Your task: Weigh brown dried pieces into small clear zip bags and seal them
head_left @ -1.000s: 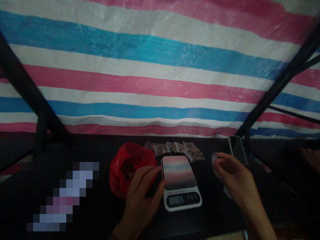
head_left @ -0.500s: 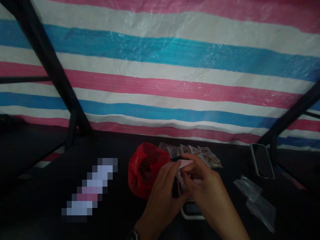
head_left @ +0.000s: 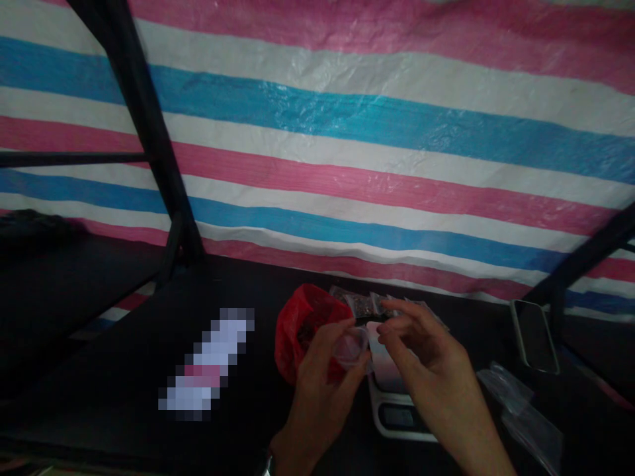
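Observation:
My left hand (head_left: pixel 325 367) is closed around a small clear plastic cup (head_left: pixel 350 347) with a round rim, tilted beside the red plastic bag (head_left: pixel 290 334). Dark loose bits lie inside the bag's open mouth. My right hand (head_left: pixel 429 357) hovers over a white digital scale (head_left: pixel 385 367) with a metal plate, covering its right part. Its fingers are loosely curled and apart, the thumb close to the middle fingertip, and I see nothing held. The scale's display (head_left: pixel 398 416) shows at the front, too dim to read.
Several small clear bags with dark contents (head_left: pixel 362 304) lie behind the scale. To the right are flat clear plastic bags (head_left: pixel 530 423) and a phone (head_left: pixel 534 336). A blurred-out strip (head_left: pixel 208 363) lies left. Dark metal posts (head_left: pixel 149 132) stand before a striped sheet (head_left: pixel 347 158).
My hands have parted: the right has drawn away from the cup, while the left has kept it and tilted it toward the red bag. More of the scale shows. The view has shifted left.

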`<state>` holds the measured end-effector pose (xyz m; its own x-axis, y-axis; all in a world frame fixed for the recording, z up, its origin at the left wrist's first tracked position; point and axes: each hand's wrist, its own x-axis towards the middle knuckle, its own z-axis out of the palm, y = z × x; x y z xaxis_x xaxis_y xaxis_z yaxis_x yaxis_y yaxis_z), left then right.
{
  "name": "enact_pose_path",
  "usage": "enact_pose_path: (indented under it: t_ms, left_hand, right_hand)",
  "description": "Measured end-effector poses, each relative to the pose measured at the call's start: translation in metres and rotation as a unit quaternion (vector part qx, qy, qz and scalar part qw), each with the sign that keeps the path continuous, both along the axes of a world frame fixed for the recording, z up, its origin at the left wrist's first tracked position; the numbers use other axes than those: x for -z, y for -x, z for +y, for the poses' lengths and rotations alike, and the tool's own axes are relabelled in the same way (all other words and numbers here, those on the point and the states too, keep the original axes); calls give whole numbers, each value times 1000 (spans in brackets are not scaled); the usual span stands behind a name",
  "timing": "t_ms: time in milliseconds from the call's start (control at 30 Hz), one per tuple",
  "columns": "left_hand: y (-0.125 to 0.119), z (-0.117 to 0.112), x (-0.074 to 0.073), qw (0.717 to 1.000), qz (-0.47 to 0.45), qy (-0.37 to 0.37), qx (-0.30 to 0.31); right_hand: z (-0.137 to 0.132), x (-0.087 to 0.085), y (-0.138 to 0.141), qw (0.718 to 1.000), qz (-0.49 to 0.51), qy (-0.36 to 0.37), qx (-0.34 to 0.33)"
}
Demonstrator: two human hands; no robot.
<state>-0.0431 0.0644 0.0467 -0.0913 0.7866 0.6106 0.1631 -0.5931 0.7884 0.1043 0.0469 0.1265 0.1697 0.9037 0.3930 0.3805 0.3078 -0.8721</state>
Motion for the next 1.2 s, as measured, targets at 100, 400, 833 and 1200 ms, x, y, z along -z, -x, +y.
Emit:
enact_pose_path:
  t_ms: [100,400,833,1200]
  left_hand:
    - [13,3,-14,968,-200,96,-115]
    - [56,27,-12,944,-128,282,-115]
    - [69,31,-6,926,-27,363,-102]
    - [75,37,-2,861,-354,365,-5]
  right_hand:
    - [17,11,19,995,-77,48,-43]
    - [40,49,68,920,-315,196,-129]
    - [68,66,73,938,-303,159,-53]
    - [63,69,42,941,-279,182,-65]
